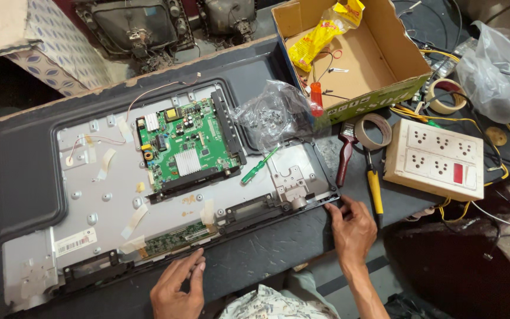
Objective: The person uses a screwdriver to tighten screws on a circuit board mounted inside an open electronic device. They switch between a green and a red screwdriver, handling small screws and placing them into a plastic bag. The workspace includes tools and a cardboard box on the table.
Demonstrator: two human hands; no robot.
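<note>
A flat television panel point(101, 195) lies face down with its back cover off, showing a grey metal chassis and a green circuit board point(185, 145). My left hand point(178, 286) rests with fingers spread on the panel's near black edge, by a narrow green strip board point(175, 239). My right hand point(352, 227) presses its fingertips on the panel's near right corner point(326, 201). A green-handled screwdriver point(259, 166) lies on the chassis beside a clear bag of screws point(270, 115).
A cardboard box point(349, 53) holds a yellow packet and a red screwdriver. To the right lie tape rolls point(373, 130), a brush, a yellow-handled tool point(374, 189), a cream socket board point(435, 159), wires and a plastic bag. Old tube sets stand at the back.
</note>
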